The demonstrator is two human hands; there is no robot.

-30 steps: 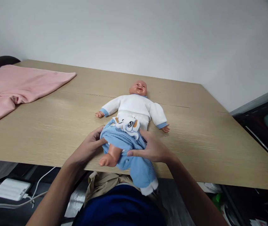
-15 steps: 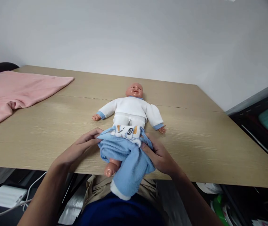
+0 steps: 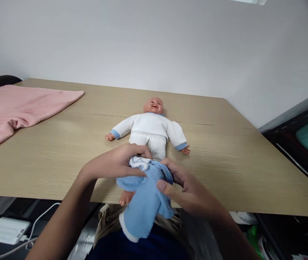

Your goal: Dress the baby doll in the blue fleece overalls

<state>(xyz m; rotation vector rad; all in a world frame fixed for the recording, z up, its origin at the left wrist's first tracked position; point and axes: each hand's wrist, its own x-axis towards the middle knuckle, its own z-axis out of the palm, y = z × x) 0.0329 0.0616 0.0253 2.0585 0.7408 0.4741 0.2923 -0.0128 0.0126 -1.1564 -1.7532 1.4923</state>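
Holding pants (image 3: 143,209): pinching near white patch (image 3: 139,163) with left hand (image 3: 118,162), clasping opposite side with right hand (image 3: 189,191). Bunched over lower legs of doll (image 3: 150,124), leaving one foot (image 3: 126,198) showing, overhanging front edge of surface (image 3: 224,166), well apart from pink cloth (image 3: 31,104).

Fuzzy blue cloth pants (image 3: 143,213), glossy plastic-looking doll head (image 3: 154,105), soft matt pink cloth (image 3: 34,103), smooth wood-look table (image 3: 224,162)
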